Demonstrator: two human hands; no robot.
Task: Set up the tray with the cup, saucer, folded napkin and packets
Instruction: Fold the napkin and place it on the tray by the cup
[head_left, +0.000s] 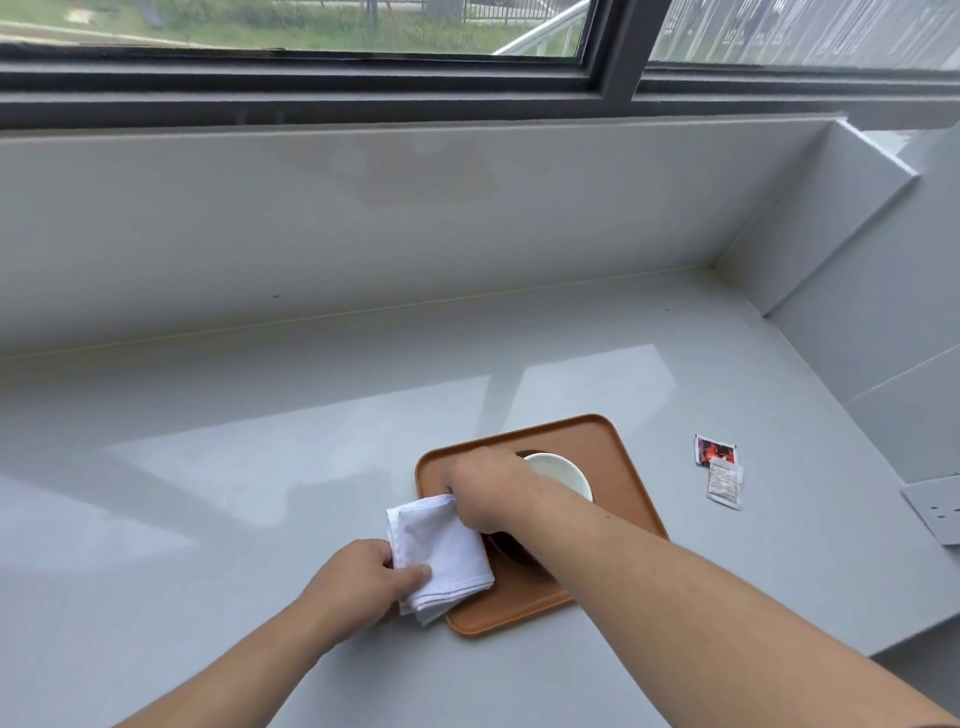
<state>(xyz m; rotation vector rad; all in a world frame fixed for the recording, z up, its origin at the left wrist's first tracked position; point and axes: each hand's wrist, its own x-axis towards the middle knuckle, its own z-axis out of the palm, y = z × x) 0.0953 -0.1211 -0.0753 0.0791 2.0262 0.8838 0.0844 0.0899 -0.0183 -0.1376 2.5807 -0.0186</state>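
An orange-brown tray (618, 457) lies on the grey counter. On it stands a white cup (563, 470) on a dark saucer (511, 548), both partly hidden by my right forearm. A folded white napkin (441, 551) lies over the tray's left edge. My left hand (358, 577) pinches its near left corner, and my right hand (488, 488) grips its far corner beside the cup. Two packets lie on the counter right of the tray: a red-and-black packet (716, 450) and a white packet (724, 483) overlapping it.
The grey counter (260, 493) runs to a low wall under a dark-framed window (467, 83). A stepped wall rises at the right, where a white socket plate (935, 512) sits near the counter's right edge.
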